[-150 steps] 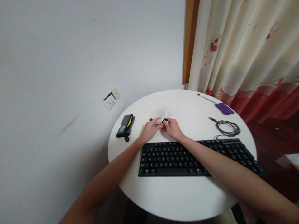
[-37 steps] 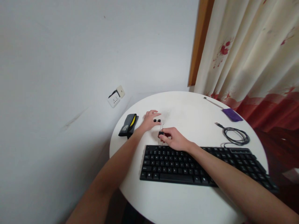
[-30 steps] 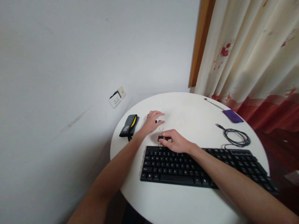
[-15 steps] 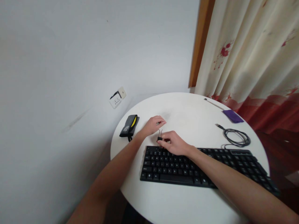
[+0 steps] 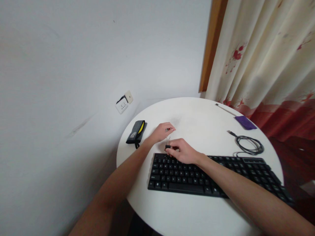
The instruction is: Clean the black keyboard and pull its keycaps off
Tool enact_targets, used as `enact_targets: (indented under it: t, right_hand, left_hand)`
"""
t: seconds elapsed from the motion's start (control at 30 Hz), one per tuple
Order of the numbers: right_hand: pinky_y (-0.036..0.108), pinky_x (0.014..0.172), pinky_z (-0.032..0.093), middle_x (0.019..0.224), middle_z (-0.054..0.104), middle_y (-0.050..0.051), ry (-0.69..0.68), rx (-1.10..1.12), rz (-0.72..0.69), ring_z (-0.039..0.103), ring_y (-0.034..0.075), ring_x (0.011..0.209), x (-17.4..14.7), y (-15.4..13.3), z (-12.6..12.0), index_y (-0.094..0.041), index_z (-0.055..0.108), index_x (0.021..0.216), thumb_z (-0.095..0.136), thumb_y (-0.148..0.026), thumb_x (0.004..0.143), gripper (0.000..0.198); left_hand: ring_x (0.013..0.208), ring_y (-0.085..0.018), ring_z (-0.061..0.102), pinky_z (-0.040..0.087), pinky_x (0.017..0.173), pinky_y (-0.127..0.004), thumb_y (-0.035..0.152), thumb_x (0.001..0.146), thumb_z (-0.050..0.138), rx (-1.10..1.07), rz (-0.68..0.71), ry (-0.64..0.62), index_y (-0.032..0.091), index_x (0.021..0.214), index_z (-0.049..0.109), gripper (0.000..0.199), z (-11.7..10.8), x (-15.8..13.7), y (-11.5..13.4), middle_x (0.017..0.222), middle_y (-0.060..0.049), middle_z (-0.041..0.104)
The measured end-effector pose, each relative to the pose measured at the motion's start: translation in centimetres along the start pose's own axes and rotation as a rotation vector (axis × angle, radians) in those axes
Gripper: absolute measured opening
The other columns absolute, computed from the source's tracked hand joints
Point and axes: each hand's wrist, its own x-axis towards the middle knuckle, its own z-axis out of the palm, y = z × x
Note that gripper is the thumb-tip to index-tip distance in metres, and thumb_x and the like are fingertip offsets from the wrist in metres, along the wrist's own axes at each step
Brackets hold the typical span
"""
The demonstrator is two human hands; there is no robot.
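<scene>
Right hand [image 5: 182, 150]: thumb and fingers pinched closed, no daylight between the tips and the black middle of a wire tool [image 5: 167, 147]. The tool sits just beyond the back edge of the keyboard, near its back left corner, in the left half of the round white table [image 5: 197, 209]. Two thin wire prongs with bent ends stand out of the grip toward the table's far edge. Lower end of the tool is masked by fingers and dark keys; cannot tell whether it touches the keyboard [image 5: 182, 177].

Left hand [image 5: 161, 132]: farther from the near edge than the right, just beside the prongs. Fingers bent toward the thumb, tips close together, a small gap showing inside the curl. A little something dark shows in that gap; cannot tell whether it is held or lies behind.

Keyboard lies across the near half of the table, its right end projecting past the right edge. Grey pouch [image 5: 136, 131] with a yellow strip by the left edge. Coiled black cable [image 5: 248, 144] toward the right edge, behind the keyboard. Purple cloth item [image 5: 245, 122] at the far right edge, a thin brush [image 5: 226, 109] running from it along the rim.
</scene>
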Motion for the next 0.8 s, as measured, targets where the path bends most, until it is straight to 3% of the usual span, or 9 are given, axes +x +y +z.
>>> enact_targets:
  t: [0.1, 0.17, 0.33, 0.43, 0.63, 0.8]
  right_hand:
    - [0.024, 0.06, 0.04, 0.065, 0.061, 0.0, 0.024, -0.017, 0.002, 0.051, 0.012, 0.06, 0.0, 0.0, 0.1, -0.016, 0.059, 0.068, 0.054, -0.022, 0.092, 0.025]
    - [0.024, 0.06, 0.039, 0.065, 0.061, 0.0, 0.049, -0.018, 0.022, 0.05, 0.012, 0.059, 0.0, 0.0, 0.2, -0.016, 0.059, 0.067, 0.053, -0.021, 0.092, 0.026]
    - [0.024, 0.056, 0.037, 0.059, 0.057, -0.001, 0.069, -0.005, 0.059, 0.048, 0.012, 0.055, 0.2, 0.4, 0.3, -0.016, 0.06, 0.067, 0.053, -0.022, 0.092, 0.026]
    - [0.023, 0.055, 0.036, 0.059, 0.055, -0.002, 0.076, 0.033, 0.043, 0.047, 0.011, 0.055, 0.2, 0.6, 0.2, -0.016, 0.059, 0.069, 0.052, -0.024, 0.093, 0.026]
    - [0.022, 0.053, 0.04, 0.057, 0.057, -0.002, 0.071, 0.17, 0.127, 0.051, 0.011, 0.051, 0.1, 0.7, 0.3, -0.016, 0.058, 0.073, 0.051, -0.028, 0.094, 0.025]
    - [0.022, 0.049, 0.043, 0.056, 0.058, -0.002, 0.073, 0.28, 0.16, 0.055, 0.011, 0.048, 0.1, 0.9, 0.5, -0.016, 0.058, 0.076, 0.051, -0.033, 0.094, 0.025]
  left_hand:
    - [0.084, -0.017, 0.064, 0.05, 0.076, -0.028, 0.03, 0.091, 0.059, -0.054, -0.056, -0.015, 0.015, 0.086, 0.074, 0.022, -0.4, 0.0, 0.8, 0.092, -0.007, 0.072]
    - [0.081, -0.017, 0.065, 0.05, 0.073, -0.027, 0.033, 0.09, 0.06, -0.158, -0.117, -0.099, 0.014, 0.087, 0.074, 0.023, -1.3, -0.2, 1.6, 0.089, -0.007, 0.072]
    - [0.078, -0.017, 0.066, 0.051, 0.071, -0.025, 0.035, 0.079, 0.075, -0.438, -0.148, -0.727, 0.015, 0.093, 0.075, 0.024, -4.4, -1.1, 3.3, 0.087, -0.004, 0.074]
    - [0.068, -0.016, 0.065, 0.051, 0.065, -0.023, 0.035, 0.067, 0.085, -0.435, -0.144, -0.943, 0.015, 0.086, 0.075, 0.029, -4.9, -1.5, 3.1, 0.076, -0.001, 0.073]
    - [0.069, -0.017, 0.067, 0.051, 0.063, -0.022, 0.037, 0.059, 0.09, -0.339, -0.115, -0.874, 0.016, 0.081, 0.077, 0.033, -3.5, -1.7, 2.0, 0.075, -0.001, 0.074]
    - [0.07, -0.018, 0.068, 0.053, 0.067, -0.023, 0.038, 0.061, 0.089, -0.375, -0.105, -0.9, 0.017, 0.079, 0.076, 0.031, -3.2, -1.5, 2.1, 0.074, -0.002, 0.074]
